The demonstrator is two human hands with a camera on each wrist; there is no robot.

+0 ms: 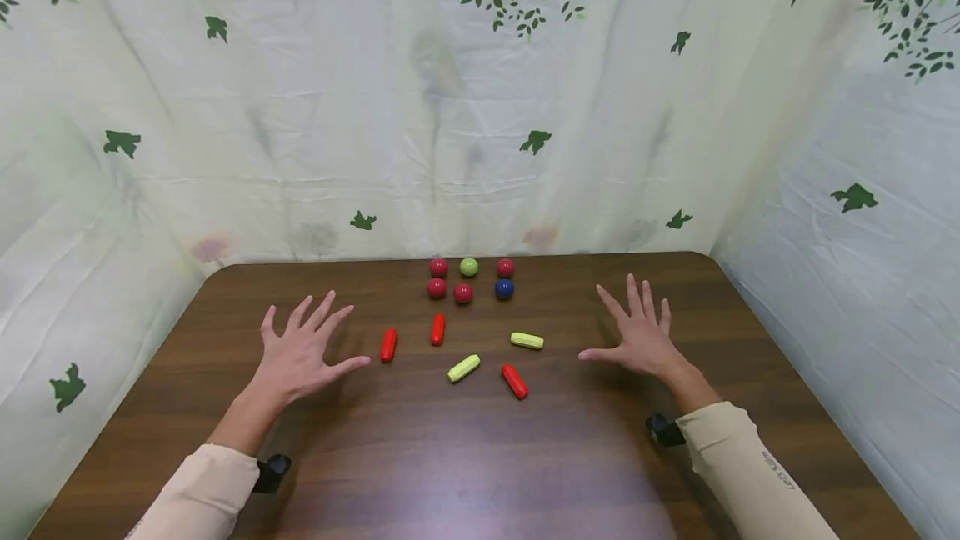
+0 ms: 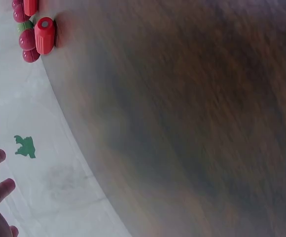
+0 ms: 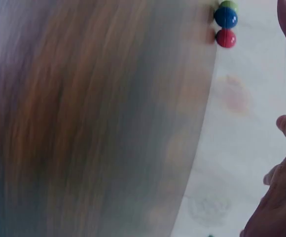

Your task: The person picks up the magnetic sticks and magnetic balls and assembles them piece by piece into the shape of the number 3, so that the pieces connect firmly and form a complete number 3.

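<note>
In the head view, a person's left hand (image 1: 298, 355) and right hand (image 1: 639, 338) are held out over a brown wooden table (image 1: 420, 465), fingers straight and spread wide, neither gripping anything. Between them lie five short ridged pieces: a first red piece (image 1: 388, 346) near the left thumb, a second red piece (image 1: 438, 329) farther back to its right, and a third red piece (image 1: 514, 382) nearest the person; one yellow-green piece (image 1: 463, 368) lies slantwise to the left of that third one, and another yellow-green piece (image 1: 527, 341) lies crosswise, on the side toward the right hand. Behind them, by the far edge, six balls form two rough rows: four red balls (image 1: 462, 293), one green ball (image 1: 468, 267) and one blue ball (image 1: 504, 288). A pale leaf-printed cloth (image 1: 337, 123) hangs beyond. In the left wrist view, parted fingertips show at the left edge, with two red pieces and some balls in the upper left corner. In the right wrist view, outstretched fingers line the right edge, and green, blue and red balls sit near the top.
</note>
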